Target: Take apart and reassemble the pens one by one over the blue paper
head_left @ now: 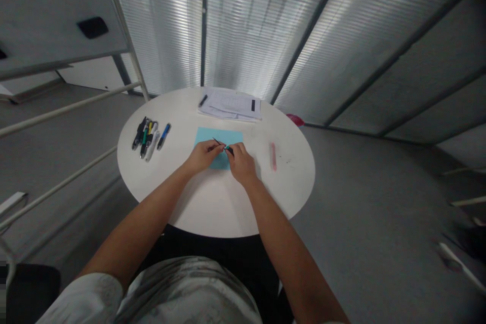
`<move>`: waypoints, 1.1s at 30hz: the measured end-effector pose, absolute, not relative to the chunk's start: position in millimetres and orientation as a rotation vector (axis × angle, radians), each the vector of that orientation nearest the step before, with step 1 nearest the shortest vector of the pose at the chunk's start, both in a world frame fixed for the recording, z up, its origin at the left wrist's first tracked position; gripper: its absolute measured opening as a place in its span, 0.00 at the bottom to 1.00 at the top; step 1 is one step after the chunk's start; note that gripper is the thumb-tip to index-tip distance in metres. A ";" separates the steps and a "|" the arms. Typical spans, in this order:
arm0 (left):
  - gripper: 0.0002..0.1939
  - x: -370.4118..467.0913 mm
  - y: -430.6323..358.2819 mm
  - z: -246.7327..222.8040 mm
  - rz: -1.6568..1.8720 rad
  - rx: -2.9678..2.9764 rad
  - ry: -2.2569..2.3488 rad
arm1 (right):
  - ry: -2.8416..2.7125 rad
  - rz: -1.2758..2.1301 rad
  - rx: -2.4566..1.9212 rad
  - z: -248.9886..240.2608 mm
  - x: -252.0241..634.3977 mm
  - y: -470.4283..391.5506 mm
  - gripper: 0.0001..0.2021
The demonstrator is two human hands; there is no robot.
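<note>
Over a light blue sheet (219,134) at the middle of the round white table, my two hands meet at the fingertips. My left hand (205,155) is closed in a pinch on a thin dark stick-like piece (216,140) that points up and to the left. Between the fingers of my right hand (242,162) is a small dark and teal piece (229,149), perhaps part of a pen. Whether the two pieces touch is hidden by the fingertips.
Several pens (145,137) lie at the table's left, with a blue pen (164,135) beside them. Papers (230,105) with two dark items are at the back. A pink strip (273,156) and small dark specks lie on the right of the white table (216,212).
</note>
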State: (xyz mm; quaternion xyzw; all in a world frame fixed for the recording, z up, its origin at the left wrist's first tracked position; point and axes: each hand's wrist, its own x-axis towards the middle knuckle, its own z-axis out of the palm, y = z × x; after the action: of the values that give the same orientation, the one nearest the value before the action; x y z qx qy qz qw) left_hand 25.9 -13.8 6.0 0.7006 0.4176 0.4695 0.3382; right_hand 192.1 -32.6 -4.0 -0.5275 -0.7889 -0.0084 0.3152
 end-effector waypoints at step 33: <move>0.15 21.6 -10.4 12.4 1.438 1.263 1.036 | -2.067 0.191 -1.324 -2.3 197.7 -35.5 0.18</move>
State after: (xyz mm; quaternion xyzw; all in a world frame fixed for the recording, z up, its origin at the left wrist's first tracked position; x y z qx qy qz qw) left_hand 21.6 -10.4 12.4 0.5141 0.4217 0.5853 0.4639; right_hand 197.7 -35.5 -2.3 -0.5068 -0.7917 0.0730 0.3332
